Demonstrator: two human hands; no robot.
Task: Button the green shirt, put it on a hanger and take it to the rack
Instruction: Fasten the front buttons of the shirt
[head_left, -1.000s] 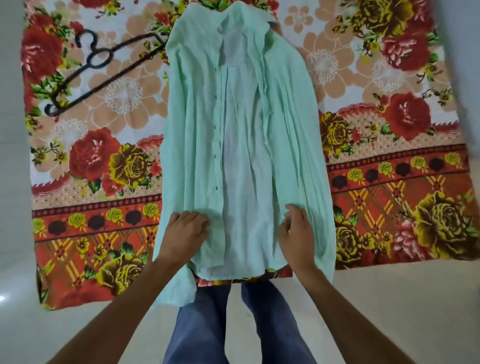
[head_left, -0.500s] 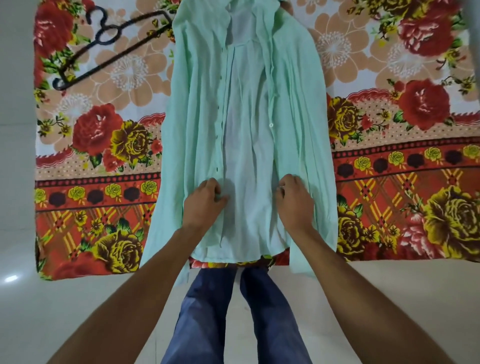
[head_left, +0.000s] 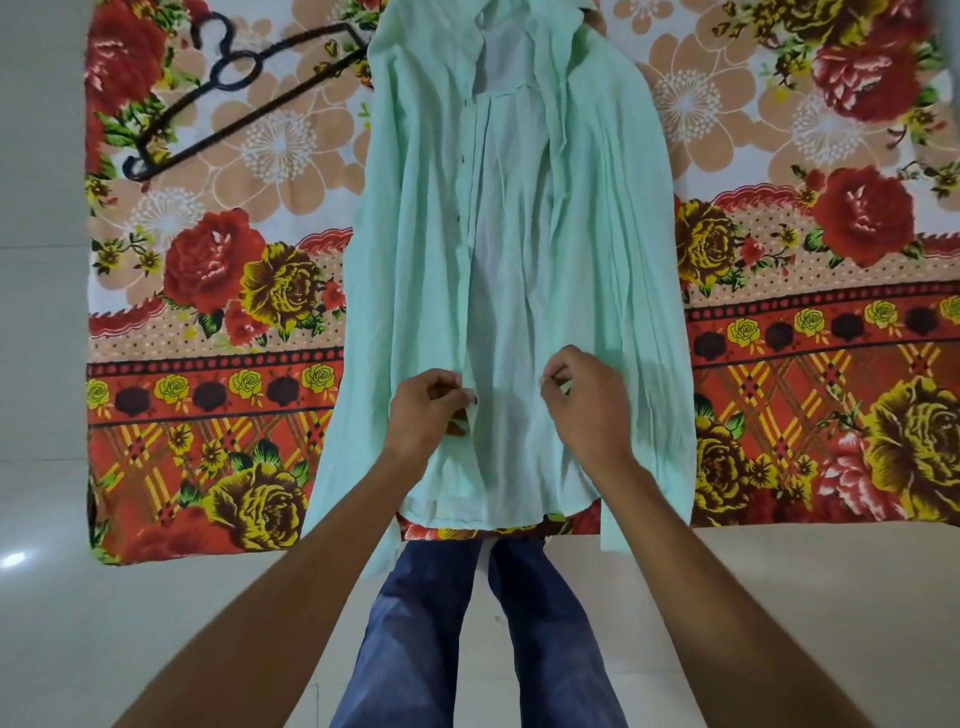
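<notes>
Green shirt (head_left: 415, 234) lies unbuttoned on floral sheet (head_left: 831, 415), center. Left hand (head_left: 423, 410) pinches left front edge, right hand (head_left: 587, 405) pinches right edge, near hem at 6 o'clock. Black hanger (head_left: 234, 98) at 10 o'clock, beside shirt.

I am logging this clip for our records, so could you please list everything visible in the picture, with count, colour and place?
green shirt: one, pale mint green, spread open and unbuttoned down the middle of the cloth, collar away from the person, hem near the cloth's close edge.
hanger: one, black, lying flat at the cloth's far left, its right end reaching the shirt's shoulder.
floral cloth: one, red, yellow, peach and white flowers, laid over the floor under shirt and hanger.
floor: pale, glossy, around the cloth.
jeans: one pair, blue, the person's legs at the bottom centre.
left hand: one, grip pinching the shirt's left front edge low down.
right hand: one, grip pinching the right front edge.
</notes>
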